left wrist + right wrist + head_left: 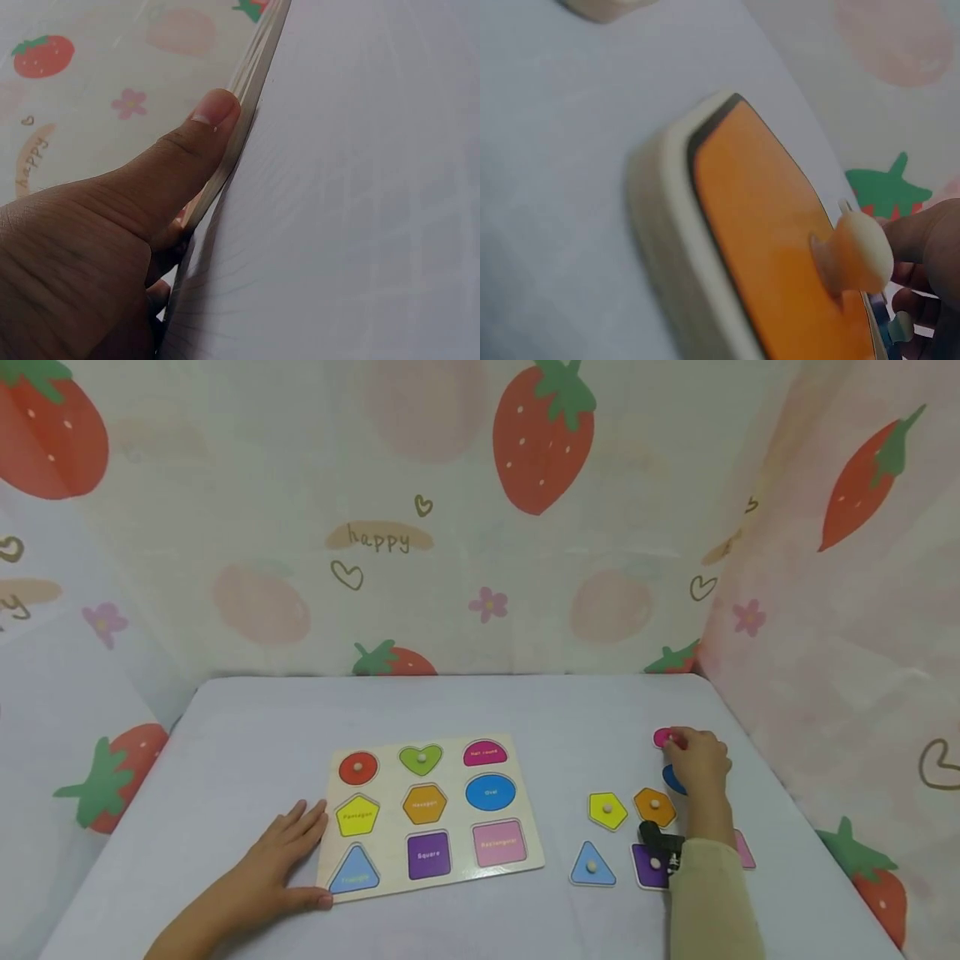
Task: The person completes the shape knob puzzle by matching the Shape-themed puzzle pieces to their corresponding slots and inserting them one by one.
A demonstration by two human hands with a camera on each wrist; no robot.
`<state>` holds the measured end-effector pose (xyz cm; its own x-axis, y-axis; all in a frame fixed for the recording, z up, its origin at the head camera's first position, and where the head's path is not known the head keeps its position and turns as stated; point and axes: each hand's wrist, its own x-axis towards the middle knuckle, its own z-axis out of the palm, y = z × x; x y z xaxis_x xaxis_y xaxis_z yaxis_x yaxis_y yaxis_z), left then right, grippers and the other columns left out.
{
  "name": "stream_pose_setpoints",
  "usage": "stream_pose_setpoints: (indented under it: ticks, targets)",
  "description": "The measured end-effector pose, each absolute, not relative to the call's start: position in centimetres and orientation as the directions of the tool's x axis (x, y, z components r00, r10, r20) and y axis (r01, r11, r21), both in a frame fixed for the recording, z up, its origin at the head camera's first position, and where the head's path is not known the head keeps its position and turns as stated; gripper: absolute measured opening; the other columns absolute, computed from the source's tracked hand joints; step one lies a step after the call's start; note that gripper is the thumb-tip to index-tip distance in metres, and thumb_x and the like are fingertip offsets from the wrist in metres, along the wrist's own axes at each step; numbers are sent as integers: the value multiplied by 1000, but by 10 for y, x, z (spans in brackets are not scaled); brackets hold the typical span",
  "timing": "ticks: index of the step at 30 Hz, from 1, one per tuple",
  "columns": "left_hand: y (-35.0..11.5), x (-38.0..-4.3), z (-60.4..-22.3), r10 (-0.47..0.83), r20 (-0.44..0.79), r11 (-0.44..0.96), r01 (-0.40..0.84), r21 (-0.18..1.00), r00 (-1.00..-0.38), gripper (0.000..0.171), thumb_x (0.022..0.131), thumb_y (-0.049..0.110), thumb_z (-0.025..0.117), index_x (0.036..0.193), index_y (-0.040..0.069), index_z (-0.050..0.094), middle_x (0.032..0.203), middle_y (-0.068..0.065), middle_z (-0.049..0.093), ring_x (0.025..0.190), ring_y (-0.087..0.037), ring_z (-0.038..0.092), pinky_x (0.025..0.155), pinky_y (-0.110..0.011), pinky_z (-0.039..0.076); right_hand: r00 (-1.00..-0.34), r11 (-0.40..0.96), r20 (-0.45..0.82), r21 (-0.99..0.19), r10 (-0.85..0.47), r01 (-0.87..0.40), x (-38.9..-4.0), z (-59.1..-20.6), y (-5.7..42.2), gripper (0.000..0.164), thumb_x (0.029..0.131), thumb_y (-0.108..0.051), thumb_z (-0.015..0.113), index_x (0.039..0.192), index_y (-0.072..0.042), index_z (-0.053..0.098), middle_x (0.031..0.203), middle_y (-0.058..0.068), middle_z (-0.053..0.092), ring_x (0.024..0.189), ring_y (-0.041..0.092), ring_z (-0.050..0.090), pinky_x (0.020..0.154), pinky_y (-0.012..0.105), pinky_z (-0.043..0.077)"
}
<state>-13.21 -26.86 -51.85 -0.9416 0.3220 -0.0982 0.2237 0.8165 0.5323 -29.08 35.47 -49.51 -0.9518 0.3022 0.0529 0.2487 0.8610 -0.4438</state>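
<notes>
My left hand (273,864) lies with fairly straight fingers along the left edge of a wooden shape puzzle board (390,760); in the left wrist view its thumb (180,150) touches the board's edge. A red circle piece (348,770) and a green heart piece (412,758), both knobbed, sit in their places on the board. At the far right, my right hand (701,760) pinches the knob of a magenta half-round piece (660,737). Its wrist passes over a blue oval piece (672,779), partly hidden. An orange hexagon piece (761,225) fills the right wrist view.
Right of the board lie a yellow pentagon (600,817), a light blue triangle (587,875) and a purple square (647,878). A pink piece (745,850) is mostly covered by the right sleeve (712,902). Strawberry-printed cloth (480,560) hangs behind and beside the white table (255,727).
</notes>
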Motion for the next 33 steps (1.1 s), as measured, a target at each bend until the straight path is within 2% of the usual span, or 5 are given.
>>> stream_pose_setpoints:
  ticks: [6, 13, 20, 27, 33]
  targets:
    - [-269, -132, -516, 333, -95, 819, 238, 522, -938, 121, 65, 75, 78, 157, 7, 40, 169, -9, 29, 156, -43, 12, 122, -66, 17, -955, 883, 72, -407, 287, 234, -289, -498, 356, 36, 104, -21, 56, 134, -3, 64, 130, 31, 59, 116, 54, 48, 91, 66, 38]
    - [-267, -132, -511, 323, -123, 828, 217, 517, -938, 120, 66, 73, 80, 158, 8, 38, 169, -10, 28, 156, -43, 11, 121, -69, 16, -957, 878, 84, -428, 277, 216, -288, -492, 358, 30, 104, -21, 58, 125, -2, 69, 125, 27, 67, 114, 52, 51, 89, 64, 35]
    - [-269, -133, -515, 317, -112, 835, 221, 503, -942, 121, 67, 74, 79, 159, 9, 36, 169, -9, 27, 157, -42, 10, 121, -68, 17, -944, 805, 109, -559, 310, 200, -280, -460, 356, 36, 106, -30, 57, 129, -6, 68, 126, 22, 68, 119, 46, 53, 99, 66, 31]
    - [-266, -133, -510, 324, -102, 835, 234, 499, -940, 119, 68, 72, 80, 159, 8, 37, 169, -10, 28, 156, -42, 12, 121, -69, 18, -938, 769, 190, -629, 290, 111, -265, -414, 329, 37, 105, -34, 58, 128, -8, 70, 113, 18, 68, 94, 30, 55, 72, 35, 45]
    - [-266, -131, -512, 317, -115, 840, 223, 495, -941, 119, 69, 72, 79, 159, 8, 36, 170, -10, 26, 157, -42, 11, 121, -69, 18, -953, 767, 234, -641, 190, -4, -257, -400, 288, 33, 103, -32, 63, 122, -7, 72, 107, 14, 67, 85, 25, 50, 67, 30, 45]
